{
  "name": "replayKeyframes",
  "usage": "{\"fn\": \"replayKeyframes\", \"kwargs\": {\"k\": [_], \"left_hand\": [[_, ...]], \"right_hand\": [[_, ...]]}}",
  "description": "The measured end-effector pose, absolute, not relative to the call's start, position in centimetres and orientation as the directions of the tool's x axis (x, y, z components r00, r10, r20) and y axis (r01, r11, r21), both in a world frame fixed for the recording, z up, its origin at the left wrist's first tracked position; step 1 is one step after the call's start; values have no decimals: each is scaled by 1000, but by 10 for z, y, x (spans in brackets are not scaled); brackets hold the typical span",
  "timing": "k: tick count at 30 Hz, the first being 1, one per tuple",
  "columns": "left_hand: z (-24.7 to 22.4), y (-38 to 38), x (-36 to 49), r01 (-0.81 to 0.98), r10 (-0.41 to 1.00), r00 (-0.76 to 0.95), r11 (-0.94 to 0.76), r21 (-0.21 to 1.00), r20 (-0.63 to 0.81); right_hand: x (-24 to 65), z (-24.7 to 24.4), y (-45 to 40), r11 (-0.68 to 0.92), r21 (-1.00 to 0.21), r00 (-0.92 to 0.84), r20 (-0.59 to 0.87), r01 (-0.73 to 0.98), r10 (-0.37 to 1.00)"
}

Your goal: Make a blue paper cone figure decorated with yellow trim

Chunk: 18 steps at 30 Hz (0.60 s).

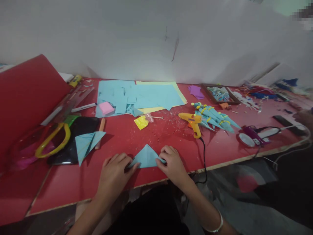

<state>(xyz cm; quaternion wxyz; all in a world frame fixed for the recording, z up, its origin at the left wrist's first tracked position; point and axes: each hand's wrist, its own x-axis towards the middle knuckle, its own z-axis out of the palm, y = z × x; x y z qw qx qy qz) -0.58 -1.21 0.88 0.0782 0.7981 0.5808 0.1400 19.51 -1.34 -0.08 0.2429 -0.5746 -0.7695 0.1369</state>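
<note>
A light blue sheet of paper folded into a triangle (146,158) lies on the red tabletop near its front edge, its peak pointing away from me. My left hand (117,169) pinches the left corner between thumb and fingers. At the opposite corner, my right hand (172,163) grips the paper the same way. Left of my hands, another folded blue paper piece (85,145) rests partly over a dark phone-like slab (73,151). Beyond the triangle sits a small yellow packet (141,122).
A yellow glue gun (193,123) with a black cord lies to the right, beside blue paper cones (216,117). Blue sheets (156,94) lie along the wall. A brown tray (234,101) holds scraps. Yellow-handled scissors (67,133) are at left, a purple device (254,135) at right.
</note>
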Motion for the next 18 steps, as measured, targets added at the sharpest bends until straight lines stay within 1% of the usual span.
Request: {"fn": "replayKeyframes", "kwargs": {"k": [3,9,12,15,17,18], "left_hand": [[10,-11,-6,910,953,289,-303,284,91],[14,-6,-4,935,963,270,-263,237,6],[13,-3,-4,937,964,264,-251,241,-23],[8,-2,-7,917,956,292,-274,291,-20],[4,-4,-10,871,934,356,-336,357,11],[2,-6,-12,838,915,402,-379,393,27]], "right_hand": [[194,-1,-14,301,-440,-222,222,846,949],[191,-1,-15,277,-410,-206,208,869,956],[190,-1,-15,264,-404,-192,209,876,959],[193,1,-15,254,-479,-176,203,840,963],[199,6,-14,270,-572,-212,168,775,963],[203,9,-14,291,-621,-258,145,728,955]]}}
